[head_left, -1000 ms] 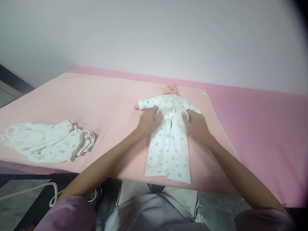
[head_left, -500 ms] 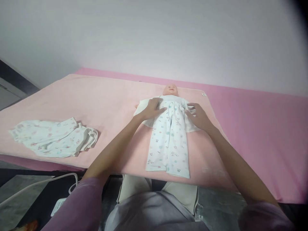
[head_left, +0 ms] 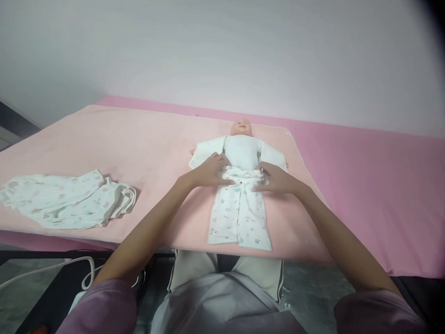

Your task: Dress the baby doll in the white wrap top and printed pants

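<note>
A baby doll (head_left: 241, 128) in a white long-sleeved top (head_left: 241, 149) lies face up, its head toward the wall. White printed baby trousers (head_left: 239, 215) cover its lower body, legs pointing at me. Their waistband is bunched in folds below the doll's belly. My left hand (head_left: 211, 171) grips the waistband's left side, thumb lying across the front. On the opposite side my right hand (head_left: 278, 178) has hold of the waistband, its thumb also over the front. Some fingertips are hidden behind the cloth.
A folded pile of white printed cloth (head_left: 69, 199) lies on the left of the peach sheet (head_left: 156, 139). Pink fabric (head_left: 365, 185) covers the bed on the right. A plain wall (head_left: 222, 55) stands behind. Below the left edge runs a white cable (head_left: 91, 266).
Both hands have come down toward me, drawing the waistband from the doll's chest to below its belly. More of the white top and the sleeves now shows.
</note>
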Action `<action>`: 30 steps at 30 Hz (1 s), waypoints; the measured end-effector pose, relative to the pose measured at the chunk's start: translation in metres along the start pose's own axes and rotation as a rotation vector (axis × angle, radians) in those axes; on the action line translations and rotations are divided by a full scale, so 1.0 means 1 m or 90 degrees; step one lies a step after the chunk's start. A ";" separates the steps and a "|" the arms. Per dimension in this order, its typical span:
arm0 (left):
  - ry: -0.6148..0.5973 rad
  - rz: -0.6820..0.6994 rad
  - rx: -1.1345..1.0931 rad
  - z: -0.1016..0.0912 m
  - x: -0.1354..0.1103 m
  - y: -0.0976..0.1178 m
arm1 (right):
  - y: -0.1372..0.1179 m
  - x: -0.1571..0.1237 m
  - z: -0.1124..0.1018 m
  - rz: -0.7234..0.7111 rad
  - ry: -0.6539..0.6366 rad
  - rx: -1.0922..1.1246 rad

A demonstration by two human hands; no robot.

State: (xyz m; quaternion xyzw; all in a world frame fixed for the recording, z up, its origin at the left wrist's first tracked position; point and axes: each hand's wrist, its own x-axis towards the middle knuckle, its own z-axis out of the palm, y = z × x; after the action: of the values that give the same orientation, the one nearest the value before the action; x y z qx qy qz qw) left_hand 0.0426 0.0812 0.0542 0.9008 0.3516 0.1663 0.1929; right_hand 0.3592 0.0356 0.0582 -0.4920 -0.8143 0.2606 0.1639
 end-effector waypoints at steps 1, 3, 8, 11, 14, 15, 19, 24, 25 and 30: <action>0.002 -0.016 0.009 0.002 -0.006 0.003 | -0.002 -0.006 0.003 0.032 -0.015 0.000; 0.011 -0.054 0.012 0.007 -0.018 0.008 | -0.005 -0.016 0.009 0.082 -0.018 0.002; -0.038 -0.138 -0.068 0.015 -0.046 0.021 | -0.015 -0.035 0.026 0.110 0.017 -0.006; -0.035 -0.130 -0.057 0.019 -0.056 0.031 | -0.022 -0.040 0.035 0.116 0.040 -0.009; -0.003 -0.060 -0.019 0.022 -0.066 0.043 | -0.028 -0.046 0.039 0.089 0.047 -0.026; 0.000 -0.043 -0.009 0.023 -0.071 0.047 | -0.030 -0.049 0.040 0.072 0.035 -0.041; -0.023 -0.059 0.023 0.034 -0.096 0.060 | -0.041 -0.068 0.045 0.038 0.000 -0.124; -0.006 -0.027 0.074 0.054 -0.117 0.063 | -0.058 -0.089 0.058 0.001 -0.006 -0.223; 0.002 -0.019 0.078 0.057 -0.121 0.063 | -0.061 -0.093 0.062 -0.014 -0.008 -0.240; 0.079 -0.004 0.131 0.067 -0.153 0.077 | -0.067 -0.124 0.085 -0.082 0.072 -0.319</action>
State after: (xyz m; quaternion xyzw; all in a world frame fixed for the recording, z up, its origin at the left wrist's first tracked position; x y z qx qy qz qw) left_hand 0.0084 -0.0929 0.0067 0.9026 0.3811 0.1844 0.0777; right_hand 0.3241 -0.1223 0.0273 -0.4780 -0.8727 0.0121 0.0988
